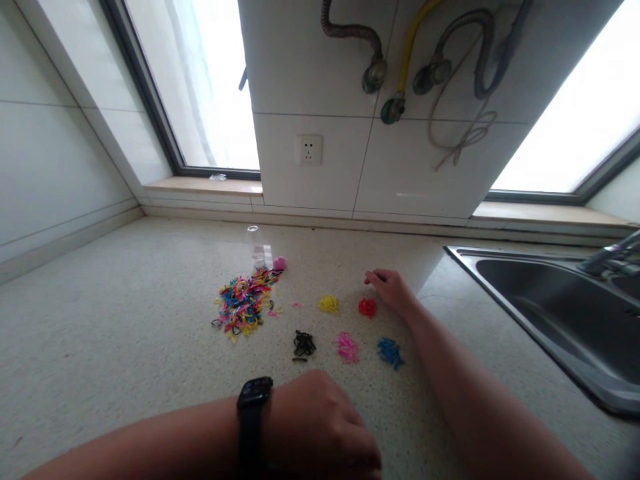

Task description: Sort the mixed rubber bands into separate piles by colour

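Note:
A mixed pile of colourful small bands [243, 301] lies left of centre on the pale speckled counter [165, 280]. Smaller single-colour heaps sit to its right: yellow [329, 304], red [367, 307], black [304, 343], pink [347, 347] and blue [390, 353]. My right hand [391, 287] is just behind and right of the red heap, fingers drawn together; whatever they may pinch is too small to make out. Near the front edge of the view, my left hand [323, 427], with a black watch on the wrist, is curled with its back up; its fingertips are hidden.
A clear plastic container [256, 248] and a pink object [279, 263] stand behind the mixed pile. To the right is a steel sink [540, 293] with a tap [613, 257]. The tiled wall [310, 187] with socket and pipes closes off the back.

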{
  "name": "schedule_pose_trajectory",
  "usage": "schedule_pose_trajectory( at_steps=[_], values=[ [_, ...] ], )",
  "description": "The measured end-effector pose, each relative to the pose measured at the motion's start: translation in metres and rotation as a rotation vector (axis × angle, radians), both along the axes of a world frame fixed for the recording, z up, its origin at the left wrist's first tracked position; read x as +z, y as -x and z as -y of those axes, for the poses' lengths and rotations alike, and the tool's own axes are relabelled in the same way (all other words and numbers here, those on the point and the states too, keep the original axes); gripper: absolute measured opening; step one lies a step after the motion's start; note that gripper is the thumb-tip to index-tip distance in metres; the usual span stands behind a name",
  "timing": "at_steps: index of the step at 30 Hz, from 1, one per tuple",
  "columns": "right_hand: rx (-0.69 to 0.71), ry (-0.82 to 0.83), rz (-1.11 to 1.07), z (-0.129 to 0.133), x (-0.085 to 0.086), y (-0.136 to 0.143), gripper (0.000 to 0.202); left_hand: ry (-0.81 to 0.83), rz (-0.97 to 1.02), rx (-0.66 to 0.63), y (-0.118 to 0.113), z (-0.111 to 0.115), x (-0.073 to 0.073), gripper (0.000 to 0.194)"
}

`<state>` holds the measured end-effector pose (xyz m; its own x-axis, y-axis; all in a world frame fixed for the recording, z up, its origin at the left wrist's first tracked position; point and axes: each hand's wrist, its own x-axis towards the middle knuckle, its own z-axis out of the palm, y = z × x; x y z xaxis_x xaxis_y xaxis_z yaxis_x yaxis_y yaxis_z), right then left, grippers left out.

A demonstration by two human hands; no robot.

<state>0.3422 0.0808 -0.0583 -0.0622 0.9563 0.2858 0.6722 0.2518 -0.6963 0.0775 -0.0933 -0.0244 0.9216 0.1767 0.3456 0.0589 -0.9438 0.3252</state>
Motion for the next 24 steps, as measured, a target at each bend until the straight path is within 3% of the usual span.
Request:
schedule_pose_trajectory(
  at_steps=[5, 8, 15, 24],
  values=[
    [-0.005, -0.003, -0.019, -0.002, 0.0, -0.001, 0.045, 0.064, -0.083, 0.392, 0.017, -0.038, 0.044, 0.021],
    [-0.013, 0.0, -0.02, -0.003, 0.0, 0.0, 0.045, 0.083, -0.238, 0.708, 0.034, -0.065, 0.054, 0.024],
    [-0.021, 0.025, -0.018, -0.004, 0.0, 0.001, 0.046, 0.063, -0.321, 0.953, 0.065, -0.105, 0.037, 0.028],
    [-0.009, 0.029, -0.007, -0.008, -0.005, -0.002, 0.046, 0.075, -0.379, 1.0, 0.073, -0.115, 0.027, 0.032]
  ],
)
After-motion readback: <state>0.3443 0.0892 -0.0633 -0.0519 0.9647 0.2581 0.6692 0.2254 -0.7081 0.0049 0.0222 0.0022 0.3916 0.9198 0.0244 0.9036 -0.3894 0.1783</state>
